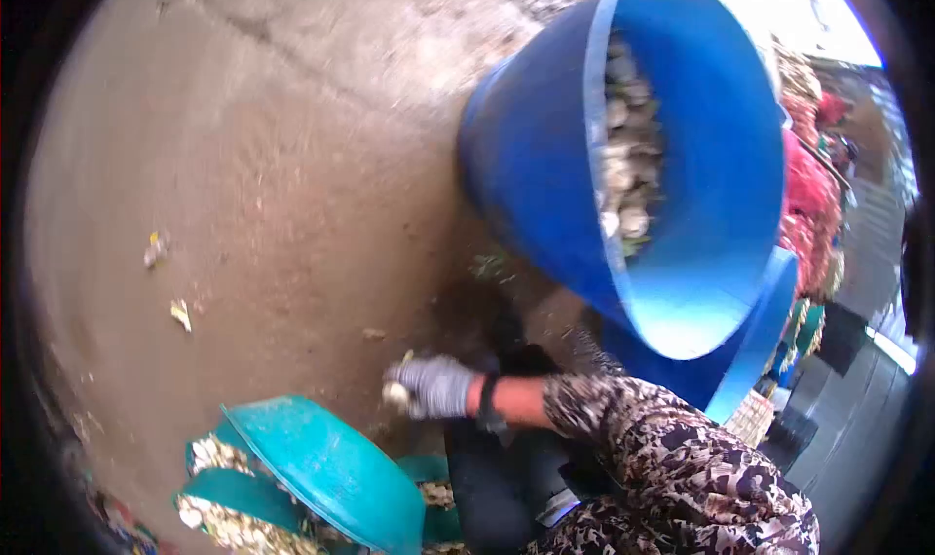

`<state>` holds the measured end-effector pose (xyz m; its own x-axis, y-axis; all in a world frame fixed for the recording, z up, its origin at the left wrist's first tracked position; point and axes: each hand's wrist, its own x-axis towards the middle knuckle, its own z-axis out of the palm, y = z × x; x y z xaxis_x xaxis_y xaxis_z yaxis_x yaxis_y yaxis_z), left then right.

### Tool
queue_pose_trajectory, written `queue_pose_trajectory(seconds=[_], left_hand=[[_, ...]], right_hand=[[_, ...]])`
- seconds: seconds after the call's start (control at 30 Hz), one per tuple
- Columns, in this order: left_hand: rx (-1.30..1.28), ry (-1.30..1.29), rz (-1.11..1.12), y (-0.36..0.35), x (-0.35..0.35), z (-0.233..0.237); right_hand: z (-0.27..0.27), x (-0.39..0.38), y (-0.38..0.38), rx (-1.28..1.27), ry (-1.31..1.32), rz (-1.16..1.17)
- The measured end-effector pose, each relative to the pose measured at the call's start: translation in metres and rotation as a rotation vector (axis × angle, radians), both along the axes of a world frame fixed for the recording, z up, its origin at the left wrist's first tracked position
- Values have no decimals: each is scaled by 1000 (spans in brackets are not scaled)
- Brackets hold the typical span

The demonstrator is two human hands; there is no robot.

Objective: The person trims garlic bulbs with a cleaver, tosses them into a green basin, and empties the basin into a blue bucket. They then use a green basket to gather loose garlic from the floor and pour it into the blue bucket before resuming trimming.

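My right hand point(431, 388), in a grey-white glove with a dark band at the wrist, reaches in from the right at the lower centre. Its fingers are closed round a whitish bulb point(395, 395), blurred by motion. Below and left of it, a tilted teal basin point(326, 467) stands beside containers of pale pieces point(239, 526). Above and right of my hand, a big blue tub point(545, 146) lies open towards the view, with pale bulbs point(631, 166) along its inner side. My left hand is out of view.
Brown wet ground point(243, 214) spreads across the left, with a few scraps point(180, 314) on it. A second blue container point(755, 341) sits beneath the tub. Red net sacks point(808, 200) are stacked at the right.
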<state>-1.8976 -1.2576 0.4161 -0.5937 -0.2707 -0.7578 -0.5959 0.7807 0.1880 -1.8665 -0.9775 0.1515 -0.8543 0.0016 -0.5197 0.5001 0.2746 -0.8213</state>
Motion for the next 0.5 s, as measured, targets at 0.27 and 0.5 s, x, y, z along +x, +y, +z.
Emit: queue_pose_trajectory(seconds=[0.27, 0.5], left_hand=[[160, 39, -43, -19, -30, 37], [341, 215, -529, -20, -113, 88]], right_hand=[[327, 13, 200, 537, 531, -392], [343, 186, 260, 883, -475, -642]])
